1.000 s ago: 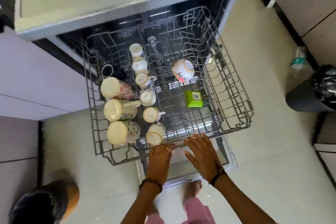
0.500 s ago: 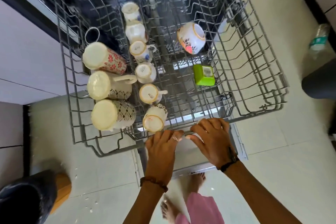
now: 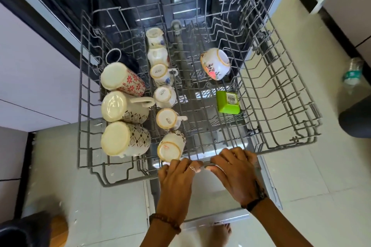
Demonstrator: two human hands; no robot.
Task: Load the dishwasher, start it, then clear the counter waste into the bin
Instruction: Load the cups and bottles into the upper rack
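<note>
The grey wire dishwasher rack point(image 3: 281, 90) is pulled out over the open door point(image 3: 218, 218). Three patterned mugs point(image 3: 122, 106) lie in its left column, with several small cups point(image 3: 166, 118) in a row beside them. A floral bowl point(image 3: 215, 64) and a green square container point(image 3: 227, 102) sit upside down in the middle. My left hand point(image 3: 178, 174) and my right hand point(image 3: 236, 170) both grip the rack's front bar, fingers curled over it.
A black bin point(image 3: 357, 122) and a plastic water bottle point(image 3: 352, 74) stand on the tiled floor at the right. Cabinet fronts point(image 3: 30, 78) flank the dishwasher on the left. A dark object with a wooden part point(image 3: 30, 230) lies at the lower left. My bare foot point(image 3: 218, 234) shows below the door.
Both hands went from hovering open near the rack's front edge to curling round its front bar. The view moved closer over the rack.
</note>
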